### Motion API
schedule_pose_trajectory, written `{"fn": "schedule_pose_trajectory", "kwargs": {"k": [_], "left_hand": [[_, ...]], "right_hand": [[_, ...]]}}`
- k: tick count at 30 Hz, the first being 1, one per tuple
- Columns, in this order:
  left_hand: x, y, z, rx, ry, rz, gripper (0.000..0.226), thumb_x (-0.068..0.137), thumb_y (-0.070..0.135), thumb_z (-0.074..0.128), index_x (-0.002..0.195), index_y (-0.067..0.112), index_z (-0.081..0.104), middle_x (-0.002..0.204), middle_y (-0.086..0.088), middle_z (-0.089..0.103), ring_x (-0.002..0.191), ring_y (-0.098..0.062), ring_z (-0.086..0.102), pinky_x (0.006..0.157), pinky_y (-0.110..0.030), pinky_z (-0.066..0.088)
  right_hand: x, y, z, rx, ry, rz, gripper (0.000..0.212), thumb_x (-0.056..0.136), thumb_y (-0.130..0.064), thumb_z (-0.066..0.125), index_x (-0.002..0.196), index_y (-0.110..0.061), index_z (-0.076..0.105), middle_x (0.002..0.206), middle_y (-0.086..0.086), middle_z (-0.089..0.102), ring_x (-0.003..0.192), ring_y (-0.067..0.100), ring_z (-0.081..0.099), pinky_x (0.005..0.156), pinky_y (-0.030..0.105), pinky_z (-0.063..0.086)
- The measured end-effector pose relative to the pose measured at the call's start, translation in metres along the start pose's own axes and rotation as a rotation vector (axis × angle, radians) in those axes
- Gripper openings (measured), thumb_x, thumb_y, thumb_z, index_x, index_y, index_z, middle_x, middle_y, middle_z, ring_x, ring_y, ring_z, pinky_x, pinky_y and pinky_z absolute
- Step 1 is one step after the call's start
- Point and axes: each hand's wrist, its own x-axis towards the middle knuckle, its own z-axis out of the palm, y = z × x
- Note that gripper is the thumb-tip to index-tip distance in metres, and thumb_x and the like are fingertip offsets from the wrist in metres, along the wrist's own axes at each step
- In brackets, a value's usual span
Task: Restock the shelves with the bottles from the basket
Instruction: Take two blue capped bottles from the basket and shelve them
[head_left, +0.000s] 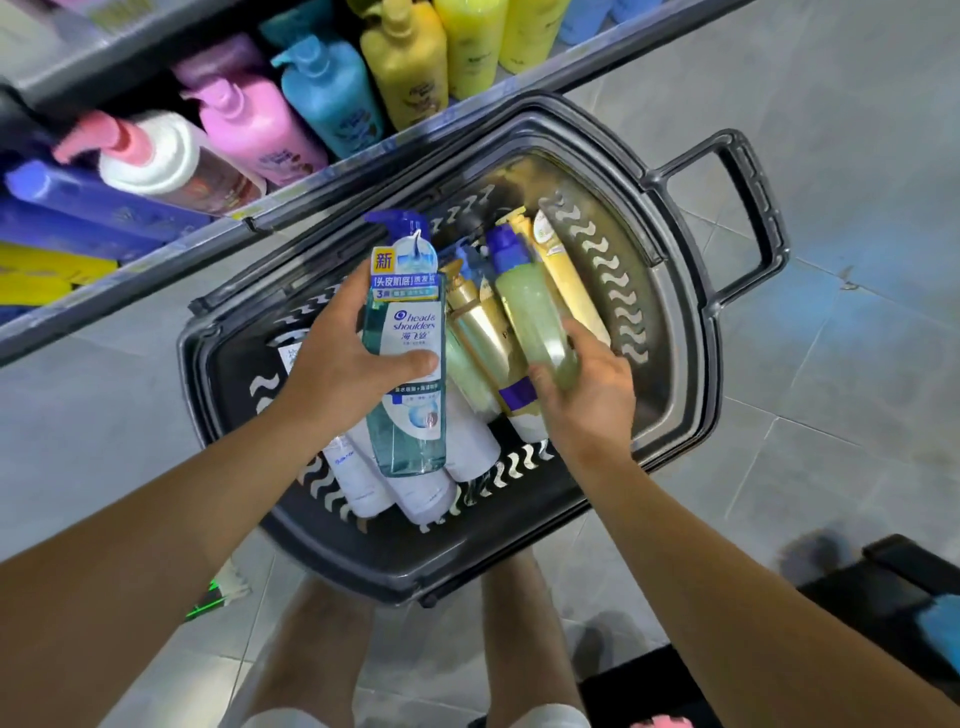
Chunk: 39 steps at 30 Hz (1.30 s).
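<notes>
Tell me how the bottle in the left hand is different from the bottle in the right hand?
The teal bottle is see-through blue-green; the green bottle is cloudy pale green. The teal bottle is lifted above the basket; the green bottle lies among others inside. Both have blue tops, each held by one hand.

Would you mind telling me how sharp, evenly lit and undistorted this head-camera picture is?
Head view: wide-angle bending curves the shelf edge and basket rim; the teal bottle label in the left hand reads sharply; the shelf's pink-pump bottle is smeared; glare whitens the floor upper right.
</notes>
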Motion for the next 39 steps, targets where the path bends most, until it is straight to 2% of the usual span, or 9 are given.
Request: {"fn": "schedule_pose_trajectory", "kwargs": {"k": [5,10,13,15,21,25,30,36,39], "left_hand": [[-0.009,-0.014,-0.011,0.025,0.009,0.007,0.077,0.075,0.009,0.083,0.138,0.036,0.048,0.105,0.026,0.068,0.092,0.008,0.065,0.066,-0.006,0.049],[-0.012,-0.027,-0.018,0.051,0.024,0.01,0.078,0.073,0.009,0.084,0.136,0.039,0.049,0.105,0.03,0.066,0.093,0.012,0.063,0.065,-0.002,0.045],[-0.011,-0.033,-0.019,0.055,0.023,0.001,0.079,0.073,0.01,0.085,0.136,0.04,0.049,0.107,0.028,0.067,0.094,0.012,0.062,0.065,-0.001,0.045],[-0.009,-0.036,-0.018,0.058,0.021,-0.004,0.079,0.073,0.01,0.085,0.136,0.041,0.049,0.107,0.027,0.067,0.095,0.011,0.063,0.066,-0.002,0.046],[-0.006,-0.04,-0.015,0.048,0.012,-0.006,0.079,0.073,0.01,0.084,0.136,0.042,0.048,0.108,0.022,0.069,0.096,0.004,0.067,0.073,-0.013,0.052],[-0.007,-0.037,-0.017,0.018,0.018,0.008,0.081,0.073,0.009,0.084,0.138,0.041,0.047,0.109,0.023,0.068,0.097,0.005,0.066,0.07,-0.008,0.051],[-0.025,-0.017,-0.034,0.011,0.052,0.054,0.081,0.069,0.015,0.085,0.135,0.043,0.048,0.106,0.036,0.065,0.095,0.014,0.062,0.07,-0.002,0.045],[-0.08,0.045,-0.09,0.001,0.095,0.102,0.088,0.064,0.025,0.086,0.138,0.047,0.044,0.114,0.022,0.067,0.105,0.001,0.063,0.096,-0.036,0.053],[-0.118,0.076,-0.128,-0.003,0.138,0.132,0.094,0.068,0.016,0.088,0.144,0.043,0.04,0.117,0.022,0.067,0.108,0.003,0.062,0.095,-0.032,0.052]], "right_hand": [[-0.007,-0.004,0.026,-0.271,-0.016,-0.104,0.066,0.082,-0.033,0.074,0.14,-0.017,0.046,0.129,0.006,0.05,0.112,0.029,0.041,0.099,0.04,0.039],[-0.008,0.007,0.018,-0.014,0.067,-0.156,0.046,0.086,-0.018,0.072,0.13,-0.011,0.059,0.124,0.009,0.053,0.114,0.025,0.045,0.099,0.038,0.041],[0.008,0.012,0.014,0.086,-0.083,0.009,0.065,0.085,-0.022,0.076,0.142,-0.014,0.045,0.137,0.007,0.044,0.126,0.024,0.039,0.104,0.026,0.032],[0.018,0.011,0.015,0.06,-0.152,0.062,0.078,0.083,-0.028,0.077,0.149,-0.022,0.035,0.143,0.002,0.041,0.132,0.021,0.032,0.107,0.031,0.032],[0.036,-0.006,0.027,-0.097,-0.127,-0.049,0.1,0.072,-0.041,0.08,0.151,-0.03,0.02,0.137,0.0,0.042,0.119,0.023,0.035,0.09,0.034,0.034],[0.045,-0.02,0.031,-0.286,-0.123,-0.007,0.09,0.071,-0.043,0.081,0.142,-0.02,0.03,0.13,0.005,0.041,0.118,0.031,0.038,0.084,0.042,0.042],[0.021,-0.038,0.014,-0.121,-0.077,-0.052,0.079,0.066,-0.033,0.079,0.131,-0.013,0.039,0.119,0.008,0.046,0.107,0.031,0.048,0.086,0.04,0.045],[-0.049,-0.116,-0.038,0.155,-0.038,-0.209,0.083,0.062,-0.025,0.085,0.13,-0.019,0.038,0.116,-0.002,0.058,0.103,0.024,0.059,0.084,0.04,0.051],[-0.084,-0.165,-0.066,0.134,-0.059,-0.281,0.102,0.062,-0.025,0.088,0.145,-0.023,0.029,0.127,0.004,0.056,0.109,0.024,0.057,0.088,0.038,0.05]]}}
